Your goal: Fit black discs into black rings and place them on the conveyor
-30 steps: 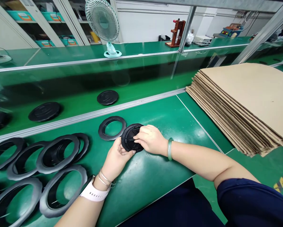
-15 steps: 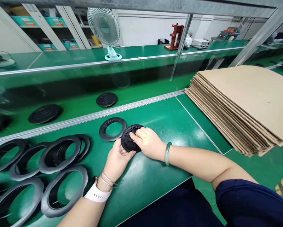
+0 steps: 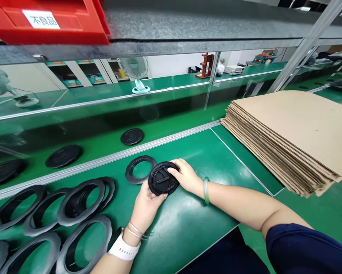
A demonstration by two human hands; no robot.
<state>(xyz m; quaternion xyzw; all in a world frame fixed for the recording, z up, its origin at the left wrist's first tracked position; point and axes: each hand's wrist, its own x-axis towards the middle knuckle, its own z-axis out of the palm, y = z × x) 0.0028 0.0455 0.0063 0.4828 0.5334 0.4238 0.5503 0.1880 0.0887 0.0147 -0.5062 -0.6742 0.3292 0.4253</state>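
Observation:
A round black part (image 3: 163,179) with ridged rings and a crossbar on its face is held between my two hands over the green table. My left hand (image 3: 148,201) grips its lower left edge from below, fingers partly hidden under it. At the upper right edge, my right hand (image 3: 186,176) holds the rim, thumb on the face. Just behind the part, a flat black ring (image 3: 131,166) lies on the table. Several larger black rings (image 3: 63,211) lie at the left, some overlapping.
Flat black discs (image 3: 132,136) sit on the green strip beyond the metal rail (image 3: 171,137). A tall stack of brown cardboard sheets (image 3: 291,125) stands at the right. Overhead are a metal shelf (image 3: 205,23) and a red bin (image 3: 53,23). A fan (image 3: 133,68) stands behind.
The view has tilted up, bringing the red bin into sight. My right hand has shifted from over the part's face to its edge, uncovering more of the face.

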